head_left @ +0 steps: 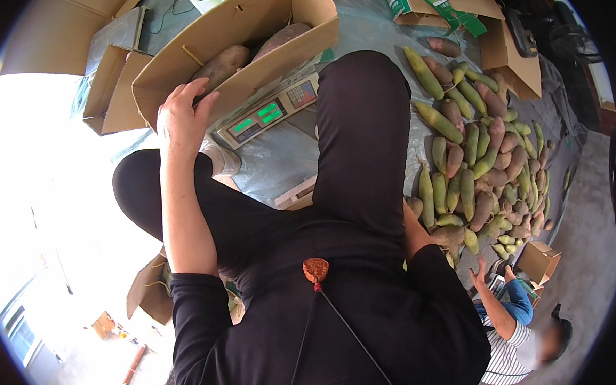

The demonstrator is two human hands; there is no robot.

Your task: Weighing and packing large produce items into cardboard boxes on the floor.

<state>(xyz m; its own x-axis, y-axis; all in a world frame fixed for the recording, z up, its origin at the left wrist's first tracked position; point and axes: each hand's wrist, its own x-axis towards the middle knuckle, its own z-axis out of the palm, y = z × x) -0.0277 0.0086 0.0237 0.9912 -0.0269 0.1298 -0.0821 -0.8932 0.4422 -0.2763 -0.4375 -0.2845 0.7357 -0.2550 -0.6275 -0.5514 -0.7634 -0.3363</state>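
Observation:
My left hand grips the near rim of an open cardboard box, fingers curled over the edge. The box stands on a weighing scale with green lit displays and holds a few large reddish-brown tubers. My right arm reaches down past my right thigh toward a pile of long green and reddish produce on the grey sheet. My black-clad leg hides the right hand itself.
More cardboard boxes lie at the top left, top right and lower right. Another person in a striped top crouches at the lower right with one hand raised. Glare washes out the left side.

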